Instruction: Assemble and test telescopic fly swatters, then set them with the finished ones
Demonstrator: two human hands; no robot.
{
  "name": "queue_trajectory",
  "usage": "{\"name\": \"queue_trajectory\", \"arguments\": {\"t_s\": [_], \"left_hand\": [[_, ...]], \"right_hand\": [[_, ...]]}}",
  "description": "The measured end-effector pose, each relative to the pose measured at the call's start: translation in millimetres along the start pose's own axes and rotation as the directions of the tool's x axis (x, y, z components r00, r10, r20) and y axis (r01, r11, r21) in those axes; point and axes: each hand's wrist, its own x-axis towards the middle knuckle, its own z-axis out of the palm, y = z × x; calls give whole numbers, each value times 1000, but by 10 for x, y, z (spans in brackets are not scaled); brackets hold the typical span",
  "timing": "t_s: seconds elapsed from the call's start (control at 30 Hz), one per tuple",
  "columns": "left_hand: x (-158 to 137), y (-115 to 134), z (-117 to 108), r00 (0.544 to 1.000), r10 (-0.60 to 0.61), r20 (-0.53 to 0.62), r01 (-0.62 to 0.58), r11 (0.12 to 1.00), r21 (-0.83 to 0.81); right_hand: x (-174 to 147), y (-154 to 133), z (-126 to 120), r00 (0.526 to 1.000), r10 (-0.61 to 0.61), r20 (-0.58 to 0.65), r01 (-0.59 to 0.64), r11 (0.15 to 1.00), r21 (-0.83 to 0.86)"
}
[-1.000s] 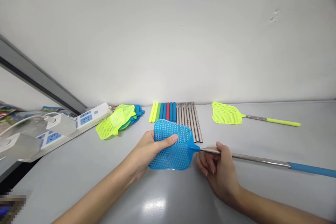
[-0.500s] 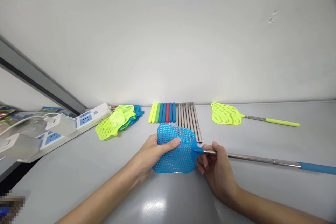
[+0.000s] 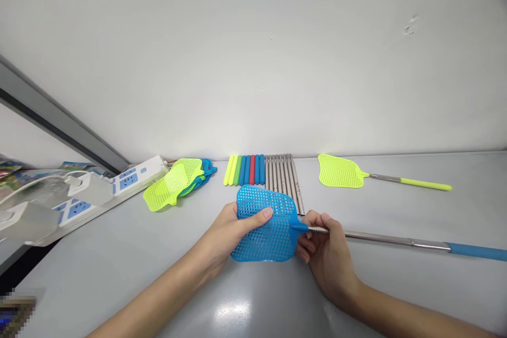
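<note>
My left hand [image 3: 233,227] grips a blue perforated fly swatter head [image 3: 273,243], thumb on top and fingers hidden beneath. The neck of the head meets the thin end of a telescopic metal rod [image 3: 380,237], held between the thumb and fingers of my right hand [image 3: 327,245]. At its far right the rod enters a blue grip [image 3: 475,251], which runs out of view. Just behind the blue head lie several metal rods [image 3: 281,174] in a row, their near ends partly covered by it.
Coloured handle grips [image 3: 244,170] lie beside the rods, against the wall. Yellow and blue swatter heads [image 3: 170,187] are piled at left, next to a white power strip [image 3: 137,177] with plugs. A yellow-green fly swatter [image 3: 341,171] lies at the right rear of the grey table [image 3: 158,253].
Almost nothing differs. The blue grip and rod have shifted very slightly left, and my right fingers sit a touch differently on the rod near the neck.
</note>
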Motion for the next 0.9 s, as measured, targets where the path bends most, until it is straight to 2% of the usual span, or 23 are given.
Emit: {"name": "queue_trajectory", "arguments": {"t_s": [0.57,0.8,0.9], "left_hand": [[1,-10,5,999,5,36,-4,1000,-22],[9,-30,18,996,6,92,-2,999,-42],[10,-36,27,996,13,87,-8,999,-50]], "right_hand": [[12,14,-12,999,32,1,-32,999,-6],[-14,2,5,999,-20,41,23,997,-76],[-1,6,10,998,-43,43,46,998,-54]]}}
